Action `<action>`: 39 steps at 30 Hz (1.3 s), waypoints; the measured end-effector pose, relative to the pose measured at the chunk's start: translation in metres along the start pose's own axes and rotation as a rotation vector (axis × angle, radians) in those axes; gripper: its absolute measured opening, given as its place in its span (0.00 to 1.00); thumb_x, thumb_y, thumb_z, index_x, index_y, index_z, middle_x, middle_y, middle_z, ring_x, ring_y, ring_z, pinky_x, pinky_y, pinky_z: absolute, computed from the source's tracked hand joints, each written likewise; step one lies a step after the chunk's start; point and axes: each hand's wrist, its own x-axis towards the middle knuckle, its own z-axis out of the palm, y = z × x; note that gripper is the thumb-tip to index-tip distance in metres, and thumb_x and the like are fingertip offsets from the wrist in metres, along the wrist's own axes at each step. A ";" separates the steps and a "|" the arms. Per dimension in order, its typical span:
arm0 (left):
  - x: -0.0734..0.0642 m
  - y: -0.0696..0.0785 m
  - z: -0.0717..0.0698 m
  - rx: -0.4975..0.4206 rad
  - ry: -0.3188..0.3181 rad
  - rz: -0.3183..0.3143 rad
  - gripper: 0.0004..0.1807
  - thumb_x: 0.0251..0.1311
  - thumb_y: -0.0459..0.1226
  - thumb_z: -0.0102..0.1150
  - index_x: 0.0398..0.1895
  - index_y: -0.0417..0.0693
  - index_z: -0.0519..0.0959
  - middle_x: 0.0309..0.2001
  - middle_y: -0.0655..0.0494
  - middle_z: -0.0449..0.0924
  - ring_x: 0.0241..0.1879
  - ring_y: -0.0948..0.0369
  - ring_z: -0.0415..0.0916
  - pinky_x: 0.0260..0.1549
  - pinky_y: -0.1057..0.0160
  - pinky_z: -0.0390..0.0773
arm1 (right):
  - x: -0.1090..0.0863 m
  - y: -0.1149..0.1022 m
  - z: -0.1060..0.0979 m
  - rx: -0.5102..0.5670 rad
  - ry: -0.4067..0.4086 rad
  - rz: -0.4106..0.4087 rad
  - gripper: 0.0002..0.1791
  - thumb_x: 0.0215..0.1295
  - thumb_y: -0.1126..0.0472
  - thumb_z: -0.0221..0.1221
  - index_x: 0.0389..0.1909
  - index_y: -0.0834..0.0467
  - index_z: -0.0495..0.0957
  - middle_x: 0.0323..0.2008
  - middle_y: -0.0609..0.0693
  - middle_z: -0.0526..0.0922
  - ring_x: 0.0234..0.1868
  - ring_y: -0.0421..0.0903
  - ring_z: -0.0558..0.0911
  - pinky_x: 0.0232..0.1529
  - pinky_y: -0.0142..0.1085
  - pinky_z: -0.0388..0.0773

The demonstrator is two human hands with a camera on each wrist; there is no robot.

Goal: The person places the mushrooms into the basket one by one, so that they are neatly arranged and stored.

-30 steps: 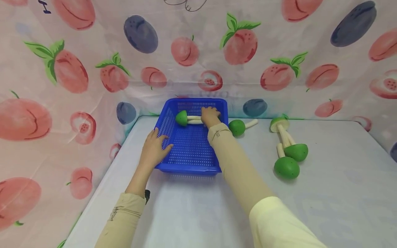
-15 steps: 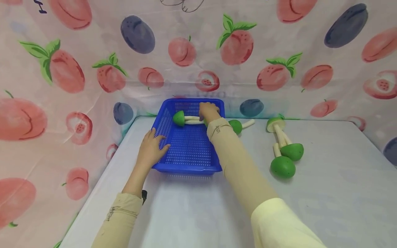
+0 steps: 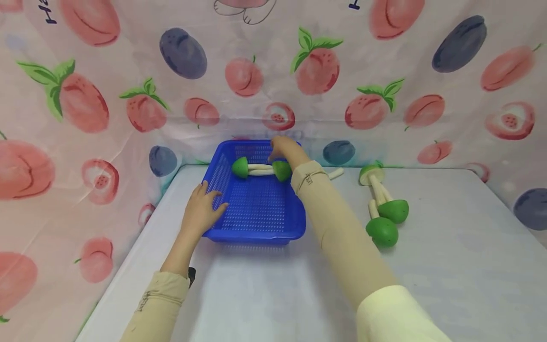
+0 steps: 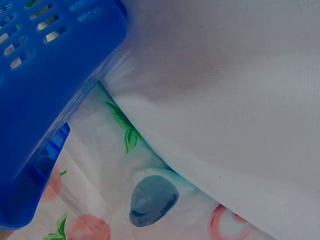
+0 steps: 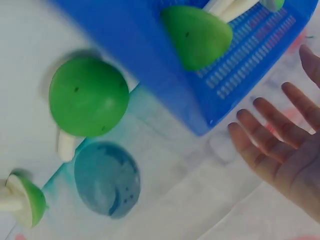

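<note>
A blue plastic basket (image 3: 254, 235) stands at the back of the table. Inside it, toward the far wall, lie two toy mushrooms with green caps, one on the left (image 3: 240, 167) and one on the right (image 3: 282, 171), their white stems side by side. My left hand (image 3: 200, 211) rests on the basket's left rim, fingers loosely spread. Over the far right corner hangs my right hand (image 3: 285, 148); its fingers are spread and hold nothing in the right wrist view. Right of the basket lies another mushroom (image 5: 89, 97), mostly hidden by my sleeve in the head view.
Farther right on the white table (image 3: 448, 266) lie three more mushrooms: one at the back (image 3: 372, 175), one in the middle (image 3: 393, 211) and one in front (image 3: 382, 232). A fruit-print cloth (image 3: 273, 66) hangs behind and at the left.
My right hand has let go of the right-hand mushroom and lifted up from it toward the far right corner, uncovering its green cap. The left hand stays at the rim. The head view has shifted slightly.
</note>
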 end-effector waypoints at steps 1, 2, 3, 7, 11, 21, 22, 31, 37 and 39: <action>0.000 0.000 0.000 0.000 0.000 -0.003 0.23 0.60 0.43 0.58 0.52 0.36 0.77 0.67 0.27 0.56 0.69 0.36 0.50 0.68 0.39 0.54 | 0.023 0.014 0.006 0.001 0.024 -0.030 0.31 0.52 0.49 0.68 0.55 0.58 0.72 0.55 0.52 0.77 0.56 0.51 0.75 0.57 0.46 0.73; 0.000 0.000 -0.001 -0.001 0.000 -0.006 0.23 0.60 0.43 0.58 0.52 0.36 0.77 0.67 0.27 0.56 0.69 0.36 0.50 0.68 0.39 0.53 | 0.049 0.028 0.013 -0.001 0.042 -0.056 0.32 0.49 0.47 0.69 0.53 0.57 0.72 0.53 0.51 0.78 0.55 0.51 0.76 0.55 0.46 0.74; 0.000 0.000 -0.001 -0.003 -0.003 -0.009 0.23 0.60 0.43 0.58 0.52 0.36 0.76 0.67 0.27 0.56 0.69 0.36 0.50 0.68 0.39 0.53 | 0.081 0.047 0.022 0.001 0.061 -0.085 0.34 0.46 0.45 0.71 0.52 0.56 0.73 0.52 0.51 0.78 0.53 0.52 0.76 0.54 0.47 0.74; 0.000 0.001 -0.003 -0.006 -0.016 -0.016 0.23 0.60 0.43 0.57 0.53 0.36 0.76 0.67 0.27 0.55 0.70 0.36 0.49 0.67 0.38 0.52 | 0.125 0.080 0.034 -0.015 0.119 -0.143 0.35 0.43 0.40 0.71 0.51 0.52 0.74 0.51 0.49 0.78 0.53 0.51 0.76 0.54 0.47 0.74; -0.001 0.000 -0.004 -0.005 -0.018 -0.019 0.23 0.61 0.44 0.57 0.53 0.35 0.76 0.67 0.27 0.55 0.70 0.35 0.48 0.67 0.38 0.52 | 0.014 0.041 0.000 -0.030 0.109 -0.160 0.27 0.56 0.46 0.65 0.51 0.57 0.74 0.53 0.53 0.78 0.55 0.50 0.75 0.57 0.43 0.73; -0.005 0.000 -0.001 -0.006 -0.018 -0.024 0.24 0.60 0.44 0.58 0.53 0.35 0.76 0.67 0.26 0.55 0.69 0.34 0.49 0.67 0.37 0.52 | -0.065 0.048 -0.006 -0.096 0.148 -0.291 0.17 0.65 0.60 0.57 0.51 0.66 0.76 0.46 0.61 0.81 0.49 0.55 0.78 0.55 0.45 0.75; -0.005 0.000 -0.001 -0.006 -0.020 -0.026 0.24 0.60 0.44 0.58 0.54 0.35 0.75 0.67 0.27 0.55 0.69 0.35 0.49 0.67 0.37 0.52 | -0.068 0.054 -0.005 -0.094 0.154 -0.309 0.16 0.65 0.60 0.57 0.50 0.66 0.76 0.46 0.62 0.81 0.49 0.55 0.78 0.54 0.45 0.75; -0.003 0.003 -0.003 0.004 -0.008 -0.007 0.23 0.60 0.43 0.58 0.52 0.35 0.76 0.67 0.26 0.56 0.69 0.34 0.50 0.66 0.37 0.53 | -0.076 0.097 0.001 -0.014 0.206 -0.336 0.17 0.65 0.65 0.54 0.53 0.67 0.74 0.53 0.65 0.77 0.57 0.60 0.74 0.59 0.51 0.71; -0.003 0.003 -0.003 0.003 -0.017 -0.012 0.23 0.61 0.43 0.57 0.53 0.35 0.76 0.67 0.26 0.55 0.69 0.33 0.49 0.66 0.36 0.54 | -0.079 0.123 0.013 -0.007 0.161 -0.341 0.18 0.63 0.66 0.57 0.52 0.69 0.72 0.52 0.68 0.76 0.56 0.62 0.74 0.58 0.52 0.71; -0.003 0.003 -0.002 0.004 -0.015 -0.009 0.23 0.61 0.43 0.57 0.52 0.35 0.76 0.67 0.26 0.55 0.68 0.33 0.49 0.66 0.36 0.54 | -0.079 0.130 0.018 0.022 0.118 -0.344 0.22 0.61 0.65 0.59 0.55 0.68 0.70 0.56 0.68 0.74 0.59 0.63 0.72 0.61 0.53 0.69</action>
